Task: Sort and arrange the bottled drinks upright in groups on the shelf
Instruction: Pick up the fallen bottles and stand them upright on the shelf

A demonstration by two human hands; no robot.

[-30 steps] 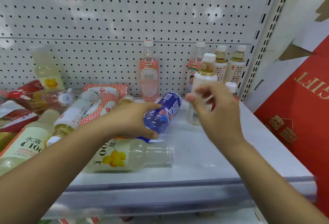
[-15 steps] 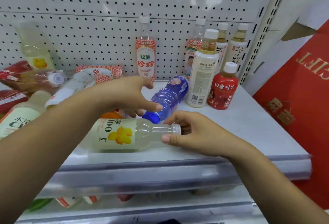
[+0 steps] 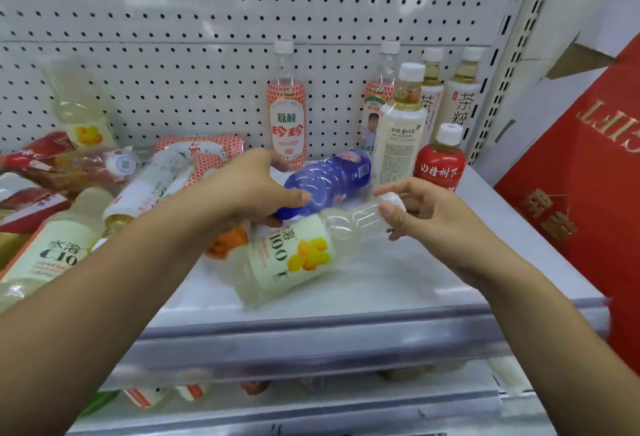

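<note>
One blue bottle [image 3: 332, 175], one pale-yellow bottle [image 3: 291, 259]

The left hand [image 3: 252, 189] hides the blue bottle's [image 3: 329, 177] near end.

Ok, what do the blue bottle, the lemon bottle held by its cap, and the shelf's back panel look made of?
Blue bottle: clear blue-tinted plastic, glossy; its ribbed walls catch highlights and show through.
Lemon bottle: clear plastic with the pale drink visible inside, a printed film label, and an opaque white cap, likely plastic.
Back panel: probably painted sheet metal, matte white, with regular punched holes.
</note>
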